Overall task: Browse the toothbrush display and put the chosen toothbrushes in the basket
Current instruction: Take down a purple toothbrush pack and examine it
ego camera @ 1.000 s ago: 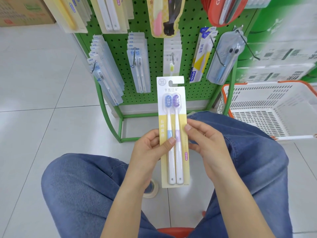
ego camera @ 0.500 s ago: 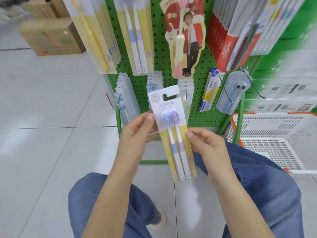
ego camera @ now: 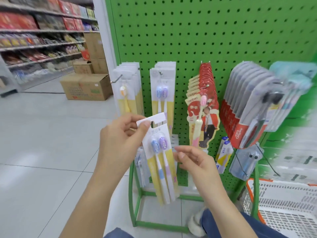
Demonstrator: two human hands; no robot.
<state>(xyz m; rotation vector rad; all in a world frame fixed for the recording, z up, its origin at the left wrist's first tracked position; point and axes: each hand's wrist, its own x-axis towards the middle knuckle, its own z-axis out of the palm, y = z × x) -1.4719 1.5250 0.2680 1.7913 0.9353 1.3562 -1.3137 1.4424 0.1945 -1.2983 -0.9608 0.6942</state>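
My left hand pinches the top of a two-toothbrush pack, a narrow grip at its hanging hole; the pack dangles tilted below. My right hand hovers just right of the pack, fingers loosely open, whether touching I cannot tell. Lower right sits the white basket. Beyond the grip, matching packs hang on the green pegboard.

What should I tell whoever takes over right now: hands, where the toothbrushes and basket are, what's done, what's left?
Left hand pinches the top of the two-brush pack, held in front of the green pegboard.
Right hand is open, fingertips beside the pack's right edge.
Basket sits at lower right; no pack visible in it.
Done: one pack in hand.
Left: decide on it, then place it in the basket.
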